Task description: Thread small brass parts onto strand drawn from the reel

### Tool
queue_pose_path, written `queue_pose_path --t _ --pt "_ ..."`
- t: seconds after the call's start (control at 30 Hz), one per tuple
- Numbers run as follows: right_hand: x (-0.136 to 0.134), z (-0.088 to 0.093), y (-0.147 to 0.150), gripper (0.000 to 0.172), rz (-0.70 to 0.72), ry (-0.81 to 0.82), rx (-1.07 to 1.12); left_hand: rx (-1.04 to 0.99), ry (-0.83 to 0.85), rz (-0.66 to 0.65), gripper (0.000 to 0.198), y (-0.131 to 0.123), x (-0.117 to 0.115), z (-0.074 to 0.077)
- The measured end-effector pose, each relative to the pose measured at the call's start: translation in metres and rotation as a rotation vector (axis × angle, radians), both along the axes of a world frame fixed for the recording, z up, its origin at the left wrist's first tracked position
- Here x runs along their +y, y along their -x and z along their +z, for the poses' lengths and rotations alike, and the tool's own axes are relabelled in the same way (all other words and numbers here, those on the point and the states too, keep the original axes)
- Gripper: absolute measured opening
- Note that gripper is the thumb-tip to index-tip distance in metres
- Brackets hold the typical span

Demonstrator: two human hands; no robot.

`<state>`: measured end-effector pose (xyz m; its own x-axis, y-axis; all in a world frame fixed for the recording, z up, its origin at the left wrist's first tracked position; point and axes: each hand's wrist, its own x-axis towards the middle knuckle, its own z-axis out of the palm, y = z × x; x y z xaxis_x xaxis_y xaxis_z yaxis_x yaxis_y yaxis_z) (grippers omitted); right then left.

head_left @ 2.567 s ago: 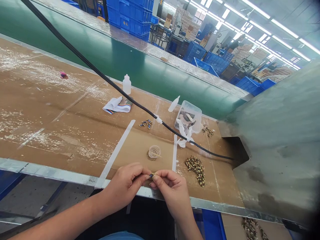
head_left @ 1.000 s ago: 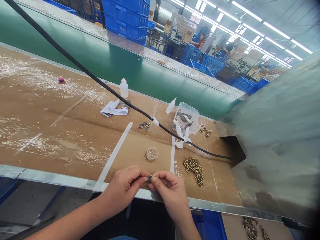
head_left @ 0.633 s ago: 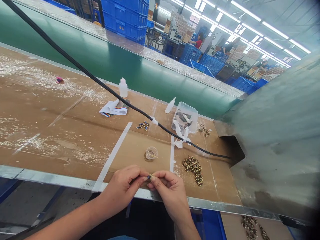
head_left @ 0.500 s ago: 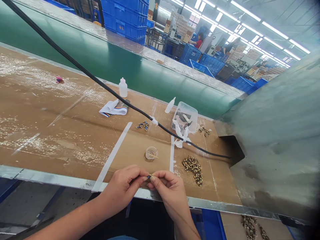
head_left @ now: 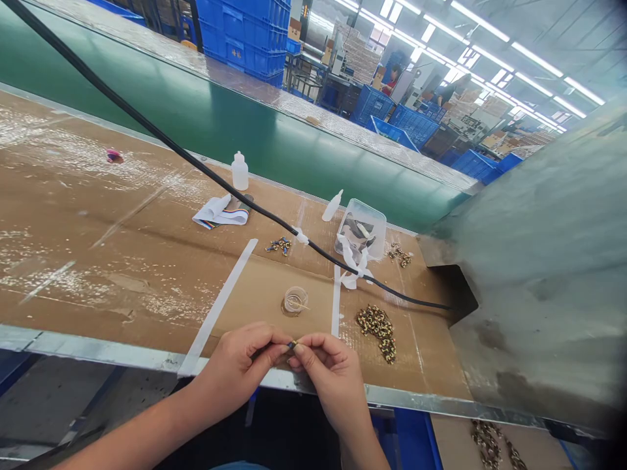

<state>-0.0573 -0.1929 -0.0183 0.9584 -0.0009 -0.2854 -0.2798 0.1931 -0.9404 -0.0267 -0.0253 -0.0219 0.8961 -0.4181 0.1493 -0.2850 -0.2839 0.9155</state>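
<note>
Head view: the left hand (head_left: 240, 365) and right hand (head_left: 333, 385) each keep a closed grip on a small blue-and-gold part (head_left: 292, 344), pinched between the fingertips over the front edge of the cardboard-covered bench (head_left: 122, 261). A clear plastic cup (head_left: 295, 300) stands ahead of the hands; a heap of gold-and-dark small parts (head_left: 376, 333) lies to the right.

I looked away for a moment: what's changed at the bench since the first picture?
Very little. The whole view has drifted slightly, as the head camera moved. The left hand and right hand still pinch the same small blue-and-gold part; nothing was taken or let go. The pile of gold-and-black parts and clear cup stayed put.
</note>
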Motion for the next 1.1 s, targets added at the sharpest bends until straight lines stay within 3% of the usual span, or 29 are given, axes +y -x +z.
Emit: queue_pose_path --t 0.17,0.4,0.63,1.1 --pt "-0.001 -0.003 0.003 0.014 -0.008 0.102 -0.108 0.029 0.021 0.001 0.016 0.000 0.001 0.002" --pt "-0.002 -0.004 0.011 0.007 -0.073 0.463 -0.434 0.015 0.057 -0.047 0.018 -0.004 0.004 0.004" --pt "0.000 -0.006 0.014 0.021 -0.124 0.575 -0.590 0.062 0.104 -0.004 0.012 -0.002 0.004 0.000" --pt "0.000 -0.008 0.015 0.021 -0.110 0.545 -0.557 0.030 0.048 0.020 0.012 -0.002 0.002 0.002"
